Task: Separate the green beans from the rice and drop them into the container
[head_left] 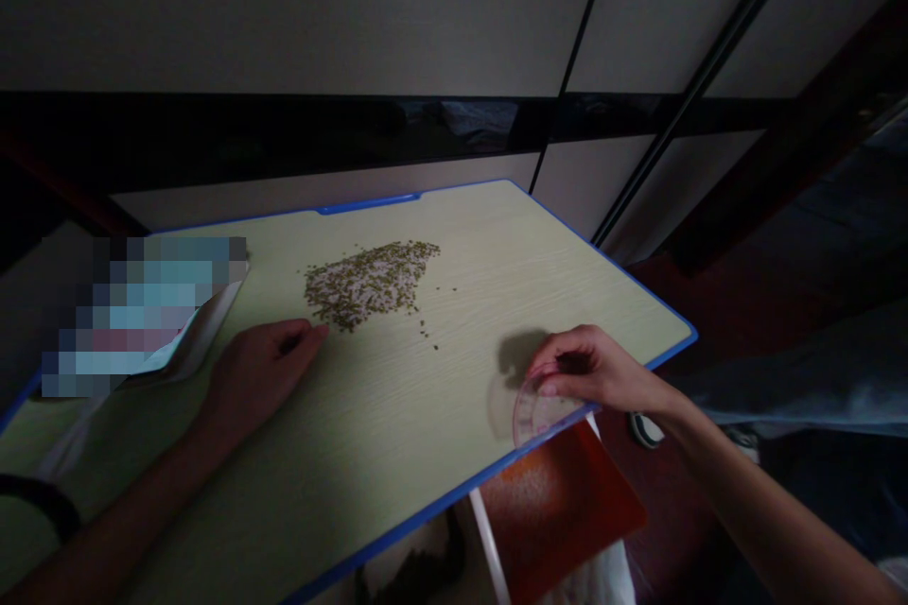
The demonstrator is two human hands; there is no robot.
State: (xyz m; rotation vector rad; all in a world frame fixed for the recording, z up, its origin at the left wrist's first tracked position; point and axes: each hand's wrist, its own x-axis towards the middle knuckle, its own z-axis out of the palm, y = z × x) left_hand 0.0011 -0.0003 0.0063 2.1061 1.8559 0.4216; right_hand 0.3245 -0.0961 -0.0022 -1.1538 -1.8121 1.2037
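Pinching clear pink-marked piece (526, 416), right hand (588, 364), markings unreadable

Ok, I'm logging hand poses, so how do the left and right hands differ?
The right hand grips a clear curved piece; the left hand shows nothing held. The left hand is beside the pile of small grains, while the right hand is over the blue table edge. Both hands have curled fingers.
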